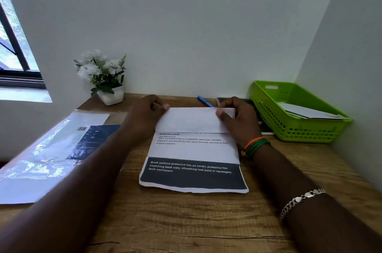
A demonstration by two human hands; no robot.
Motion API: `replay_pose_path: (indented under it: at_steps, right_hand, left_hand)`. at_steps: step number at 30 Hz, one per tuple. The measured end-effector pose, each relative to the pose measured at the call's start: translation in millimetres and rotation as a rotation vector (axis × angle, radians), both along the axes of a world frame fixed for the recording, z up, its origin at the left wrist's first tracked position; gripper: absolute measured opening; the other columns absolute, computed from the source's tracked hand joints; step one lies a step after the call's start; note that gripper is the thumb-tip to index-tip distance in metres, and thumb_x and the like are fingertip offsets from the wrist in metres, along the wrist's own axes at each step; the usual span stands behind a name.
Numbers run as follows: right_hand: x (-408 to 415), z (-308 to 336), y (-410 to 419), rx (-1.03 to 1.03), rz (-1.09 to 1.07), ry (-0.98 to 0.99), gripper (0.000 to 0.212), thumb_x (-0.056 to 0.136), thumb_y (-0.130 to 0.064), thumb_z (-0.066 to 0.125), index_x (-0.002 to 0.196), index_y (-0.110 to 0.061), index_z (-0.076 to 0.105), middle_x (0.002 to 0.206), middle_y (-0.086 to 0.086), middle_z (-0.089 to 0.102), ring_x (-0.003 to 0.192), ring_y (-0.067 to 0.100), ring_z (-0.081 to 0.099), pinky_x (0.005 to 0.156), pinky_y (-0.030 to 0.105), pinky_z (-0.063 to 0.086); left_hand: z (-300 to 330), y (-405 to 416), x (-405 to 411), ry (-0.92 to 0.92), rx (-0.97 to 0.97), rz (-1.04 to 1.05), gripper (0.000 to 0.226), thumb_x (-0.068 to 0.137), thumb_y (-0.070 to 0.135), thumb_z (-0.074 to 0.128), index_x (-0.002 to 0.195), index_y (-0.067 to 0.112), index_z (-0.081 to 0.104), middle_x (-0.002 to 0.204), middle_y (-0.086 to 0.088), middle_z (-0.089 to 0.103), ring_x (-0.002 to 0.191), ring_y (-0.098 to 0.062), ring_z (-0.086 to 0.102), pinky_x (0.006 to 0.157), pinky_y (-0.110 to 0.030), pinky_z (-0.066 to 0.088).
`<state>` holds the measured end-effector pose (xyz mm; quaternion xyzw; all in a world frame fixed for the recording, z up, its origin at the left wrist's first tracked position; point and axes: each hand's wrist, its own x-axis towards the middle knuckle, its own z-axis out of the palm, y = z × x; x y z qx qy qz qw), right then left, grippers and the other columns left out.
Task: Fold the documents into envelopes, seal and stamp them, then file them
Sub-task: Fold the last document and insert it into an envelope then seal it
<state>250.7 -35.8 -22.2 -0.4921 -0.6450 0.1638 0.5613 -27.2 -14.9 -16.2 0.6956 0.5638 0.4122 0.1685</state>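
Note:
A printed document (193,150) lies in the middle of the wooden desk (186,221), its far part folded toward me so a blank white flap covers the upper text. A dark band with white print crosses its near end. My left hand (147,115) pinches the flap's far left corner. My right hand (237,120) pinches the far right corner, thumb on top of the paper. Folded white papers or envelopes (308,112) lie in the green basket (293,128) at the right.
A clear plastic pack of envelopes (55,149) lies at the left of the desk. A potted white flower (103,77) stands at the back left. A blue pen (205,102) and a dark booklet (262,124) lie behind my right hand. Walls close the back and right sides.

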Motion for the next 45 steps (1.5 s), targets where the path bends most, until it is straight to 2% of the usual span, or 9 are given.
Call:
replay_pose_path:
  at_steps: [4, 8, 12, 19, 23, 33, 38, 42, 45]
  right_hand:
    - [-3, -2, 1, -0.046, -0.009, 0.038, 0.016, 0.083, -0.014, 0.076, 0.082, -0.030, 0.073, 0.089, -0.006, 0.074, 0.088, 0.015, 0.069, 0.085, 0.038, 0.056]
    - [1, -1, 2, -0.069, -0.048, 0.027, 0.011, 0.083, -0.017, 0.079, 0.080, -0.027, 0.076, 0.060, -0.019, 0.065, 0.058, 0.000, 0.058, 0.061, 0.027, 0.048]
    - [10, 2, 1, -0.135, -0.101, 0.046, 0.015, 0.084, -0.014, 0.079, 0.075, -0.026, 0.074, 0.057, -0.005, 0.065, 0.049, 0.016, 0.059, 0.052, 0.033, 0.053]
    - [11, 7, -3, -0.049, -0.077, -0.025, 0.009, 0.084, -0.016, 0.077, 0.085, -0.024, 0.074, 0.073, 0.000, 0.074, 0.065, 0.023, 0.070, 0.062, 0.035, 0.059]
    - [7, 11, -12, 0.042, 0.018, -0.228, 0.018, 0.077, -0.018, 0.083, 0.091, -0.026, 0.074, 0.088, -0.012, 0.073, 0.085, 0.010, 0.068, 0.078, 0.025, 0.054]
    - [1, 9, -17, 0.013, 0.167, -0.532, 0.008, 0.068, -0.022, 0.073, 0.073, -0.026, 0.069, 0.076, -0.008, 0.066, 0.068, 0.011, 0.060, 0.069, 0.024, 0.047]
    - [-1, 5, -17, -0.121, 0.215, -0.658, 0.014, 0.070, -0.022, 0.080, 0.080, -0.026, 0.071, 0.082, -0.009, 0.063, 0.067, 0.009, 0.060, 0.067, 0.024, 0.047]
    - [-3, 5, -19, -0.145, 0.186, -0.680, 0.023, 0.075, -0.043, 0.083, 0.090, -0.029, 0.073, 0.086, -0.021, 0.059, 0.077, -0.007, 0.054, 0.067, 0.011, 0.036]
    - [-10, 3, -17, -0.065, 0.171, -0.737, 0.031, 0.079, -0.052, 0.076, 0.101, -0.030, 0.074, 0.101, -0.021, 0.064, 0.095, -0.006, 0.052, 0.086, 0.016, 0.040]
  left_hand:
    - [-1, -3, 5, 0.018, 0.000, 0.006, 0.009, 0.094, 0.022, 0.069, 0.085, 0.025, 0.069, 0.088, 0.014, 0.067, 0.086, 0.000, 0.059, 0.067, -0.018, 0.037]
    - [2, -3, 3, 0.009, 0.018, 0.003, 0.012, 0.094, 0.019, 0.069, 0.084, 0.025, 0.068, 0.086, 0.015, 0.067, 0.085, 0.001, 0.058, 0.068, -0.018, 0.036]
    - [5, -5, 2, -0.004, 0.057, 0.025, 0.009, 0.094, 0.017, 0.070, 0.086, 0.021, 0.069, 0.086, 0.018, 0.065, 0.083, 0.004, 0.056, 0.069, -0.014, 0.035]
    - [10, -9, 1, 0.037, 0.162, 0.049, 0.010, 0.091, 0.028, 0.074, 0.087, 0.024, 0.066, 0.087, 0.018, 0.064, 0.073, 0.008, 0.053, 0.065, -0.012, 0.033]
    - [15, -17, 2, 0.089, 0.140, -0.009, 0.024, 0.075, 0.041, 0.085, 0.078, 0.029, 0.064, 0.084, 0.016, 0.068, 0.085, 0.001, 0.062, 0.072, -0.027, 0.050]
    - [16, -28, 11, 0.394, -0.031, -0.171, 0.019, 0.071, 0.044, 0.083, 0.077, 0.033, 0.069, 0.085, 0.020, 0.069, 0.086, 0.002, 0.064, 0.082, -0.036, 0.057]
    - [12, -28, 16, 0.453, -0.139, -0.217, 0.048, 0.067, 0.068, 0.082, 0.095, 0.031, 0.072, 0.100, 0.016, 0.065, 0.097, -0.001, 0.058, 0.085, -0.028, 0.052]
    - [8, -25, 18, 0.456, -0.128, -0.214, 0.043, 0.074, 0.067, 0.077, 0.095, 0.031, 0.070, 0.104, 0.012, 0.065, 0.097, -0.005, 0.058, 0.084, -0.030, 0.052]
    - [5, -21, 17, 0.490, -0.144, -0.213, 0.034, 0.077, 0.061, 0.076, 0.095, 0.034, 0.066, 0.107, 0.013, 0.062, 0.103, -0.008, 0.057, 0.089, -0.034, 0.053]
